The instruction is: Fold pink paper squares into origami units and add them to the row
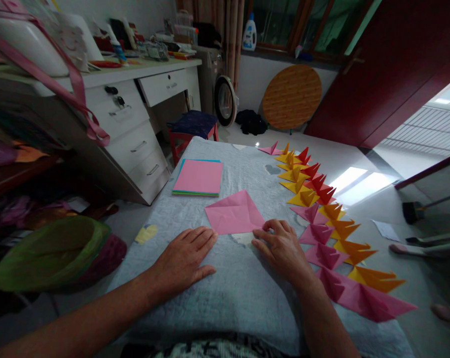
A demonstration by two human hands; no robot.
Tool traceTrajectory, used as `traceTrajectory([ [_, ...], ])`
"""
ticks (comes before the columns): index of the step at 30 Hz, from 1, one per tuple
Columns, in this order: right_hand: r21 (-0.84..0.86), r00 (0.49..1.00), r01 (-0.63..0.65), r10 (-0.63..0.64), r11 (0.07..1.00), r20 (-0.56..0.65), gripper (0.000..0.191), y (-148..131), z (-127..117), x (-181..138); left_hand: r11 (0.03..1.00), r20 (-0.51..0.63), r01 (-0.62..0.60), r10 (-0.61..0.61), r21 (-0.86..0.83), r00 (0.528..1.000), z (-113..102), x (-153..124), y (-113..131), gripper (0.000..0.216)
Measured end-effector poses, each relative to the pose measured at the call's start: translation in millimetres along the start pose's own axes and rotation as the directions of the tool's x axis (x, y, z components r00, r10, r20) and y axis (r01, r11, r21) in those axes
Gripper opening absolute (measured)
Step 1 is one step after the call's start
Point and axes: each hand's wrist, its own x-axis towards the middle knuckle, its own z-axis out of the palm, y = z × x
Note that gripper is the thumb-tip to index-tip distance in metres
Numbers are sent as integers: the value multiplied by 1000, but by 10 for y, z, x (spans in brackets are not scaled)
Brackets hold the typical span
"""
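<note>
A pink sheet of origami paper (235, 215) with crease lines lies on the cloth-covered table in front of me. My left hand (195, 251) rests flat, fingers stretched out, its fingertips at the sheet's lower left corner. At the lower right corner, my right hand (282, 248) has its fingers curled and its thumb close to the index finger, gripping the paper's edge. Beyond the sheet sits a stack of square coloured paper (198, 176), pink on top. Folded paper cranes in pink (327, 256), yellow (294, 174), orange (355, 251) and red (320, 189) stand in rows on the right.
The table's blue-grey cloth (247, 293) has a yellow patch (146, 233) near its left edge. A green-lined bin (53, 253) stands at the left. Further off are a white desk (116, 112), a stool (193, 124), a washing machine with its door open (225, 101) and a round wooden board (292, 97).
</note>
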Motion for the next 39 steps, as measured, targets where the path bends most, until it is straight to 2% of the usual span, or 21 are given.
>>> traceTrajectory([
  [3,-18,997,-37,35,999,-63,19,89,17,-1,1000,-7,23,-23,-5,1000,18,-18,19,59],
  [6,-55,986,-96,87,994,-140,28,154,47,7,999,-15,40,-41,-34,999,-6,-26,23,56],
  [9,-51,969,-152,139,987,-205,36,184,79,21,993,19,42,-40,-115,999,-123,30,-34,50],
  [11,-24,955,-187,176,982,-239,33,183,105,36,979,31,66,-61,-194,998,-227,127,-112,39],
  [13,0,943,-208,201,978,-264,28,169,138,54,955,-3,99,-104,-278,995,-302,269,-208,39],
  [17,79,952,-184,197,980,-236,35,122,211,78,923,-97,201,-245,-328,965,-247,586,-366,48],
  [23,138,975,-131,153,982,-159,50,82,274,59,887,-65,247,-294,-389,954,-81,817,-389,46],
  [26,132,973,-125,148,983,-177,47,77,279,56,837,-52,244,-307,-490,950,-119,824,-356,36],
  [29,129,963,-119,146,984,-226,44,62,266,67,744,-59,214,-323,-633,945,-154,821,-331,29],
  [32,157,952,-52,96,986,-289,45,28,245,81,617,-119,174,-404,-767,907,-157,830,-290,25],
  [35,231,949,27,48,973,-312,50,-20,238,87,535,-145,145,-462,-832,875,-151,837,-214,29],
  [39,364,964,75,25,929,-264,58,-79,248,83,476,-116,107,-415,-873,902,-161,812,-93,41],
])
